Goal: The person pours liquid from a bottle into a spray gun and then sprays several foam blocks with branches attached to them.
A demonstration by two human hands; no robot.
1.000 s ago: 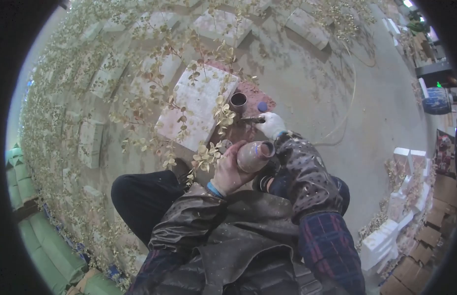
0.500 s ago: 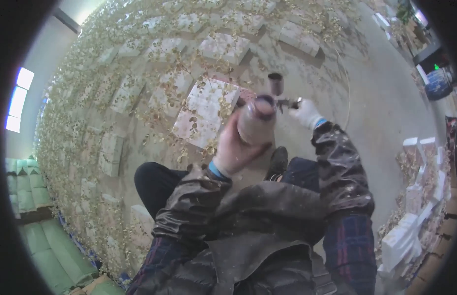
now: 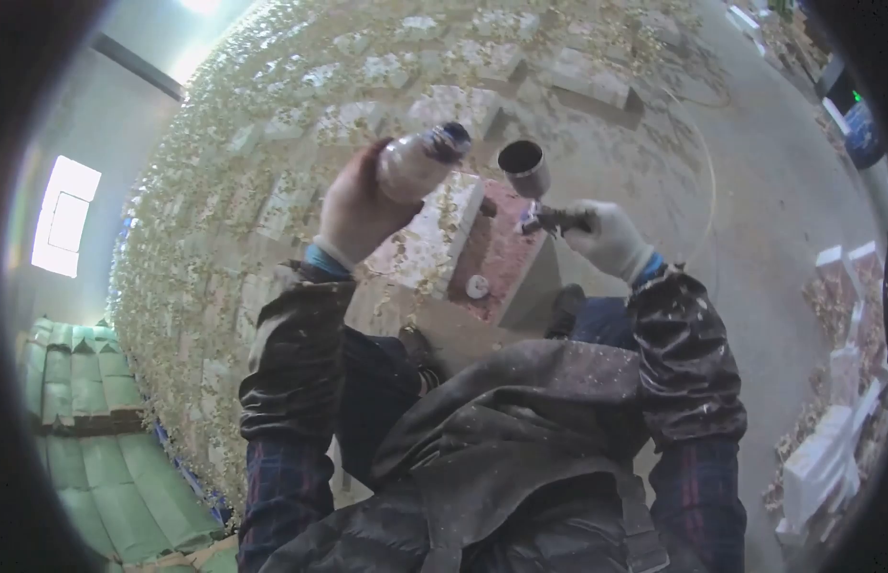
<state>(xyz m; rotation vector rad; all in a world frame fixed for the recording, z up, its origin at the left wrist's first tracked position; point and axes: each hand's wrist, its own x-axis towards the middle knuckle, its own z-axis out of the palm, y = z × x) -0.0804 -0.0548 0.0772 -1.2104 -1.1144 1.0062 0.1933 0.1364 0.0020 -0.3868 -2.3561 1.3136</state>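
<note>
My left hand [image 3: 363,210] is closed round a cloudy plastic bottle [image 3: 410,170] with a dark, stained neck; it is held tilted in the air. My right hand [image 3: 608,239], in a white glove, grips a spray gun [image 3: 556,221]. The gun's metal cup [image 3: 525,169] stands open at the top, apart from the bottle. Below and between my hands lies a pink-topped block [image 3: 506,253] with a small white round cap [image 3: 477,286] on it. Beside it is a white block [image 3: 463,205] with golden leafy stems in front.
Rows of white blocks [image 3: 597,76] bearing golden leafy stems cover the floor ahead and to the left. A thin hose [image 3: 713,181] curves across the floor. More white pieces [image 3: 826,468] stand at right. Green stacked bundles [image 3: 90,382] are at left, and a blue drum [image 3: 862,134] is far right.
My left hand has moved the bottle up and left, away from the cup. The spray gun has shifted slightly, its cup now tipped towards me. The pink block and white cap have come into view.
</note>
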